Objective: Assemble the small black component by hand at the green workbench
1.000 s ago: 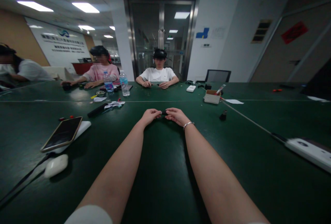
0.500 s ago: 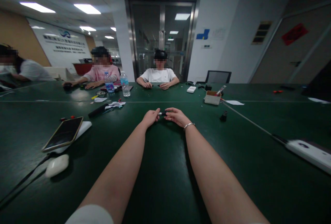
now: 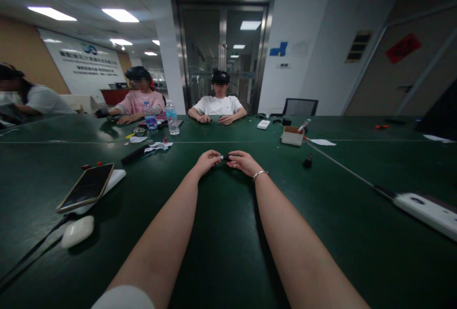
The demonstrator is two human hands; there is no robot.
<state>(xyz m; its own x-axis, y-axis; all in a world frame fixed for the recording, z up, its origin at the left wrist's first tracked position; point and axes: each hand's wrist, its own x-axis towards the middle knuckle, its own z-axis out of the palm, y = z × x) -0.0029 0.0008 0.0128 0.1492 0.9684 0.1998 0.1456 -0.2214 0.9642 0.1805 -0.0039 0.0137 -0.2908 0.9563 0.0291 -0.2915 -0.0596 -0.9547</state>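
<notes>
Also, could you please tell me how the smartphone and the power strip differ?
The smartphone has a dark screen with a gold-coloured edge; the power strip is mostly white. The smartphone rests partly on a white object, while the power strip lies on the table. The smartphone is in full view, but the power strip runs out of the picture at the right. Both are roughly rectangular.

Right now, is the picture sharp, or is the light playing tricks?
Head view: dim overall; bright ceiling panels reflect in the glass door; soft sheen on the green table; wide-angle stretch lengthens both forearms; the small dark item between left hand and right hand lacks fine detail.
</notes>
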